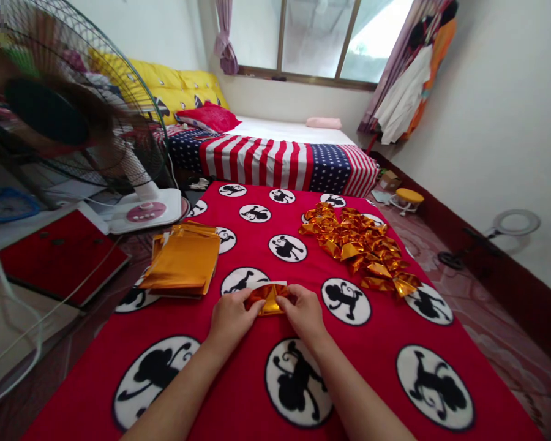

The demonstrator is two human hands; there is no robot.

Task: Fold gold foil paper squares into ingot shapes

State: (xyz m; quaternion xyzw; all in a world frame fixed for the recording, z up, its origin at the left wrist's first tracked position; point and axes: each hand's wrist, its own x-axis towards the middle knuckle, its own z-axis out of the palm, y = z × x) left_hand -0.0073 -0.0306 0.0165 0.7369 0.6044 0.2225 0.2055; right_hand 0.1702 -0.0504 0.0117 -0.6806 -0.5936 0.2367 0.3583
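1. The person's left hand (pixel 232 315) pinches the left end of a partly folded gold foil sheet (pixel 271 301) between thumb and fingers.
2. The right hand (pixel 307 312) pinches its right end the same way.
3. The sheet is between both hands, at the middle of the surface (pixel 239 392), which has a red monkey-print covering.
4. A stack of flat gold foil sheets (pixel 183 260) lies to the left, beyond the left hand.
5. Folded foil pieces (pixel 358 248) lie clustered at the far right.
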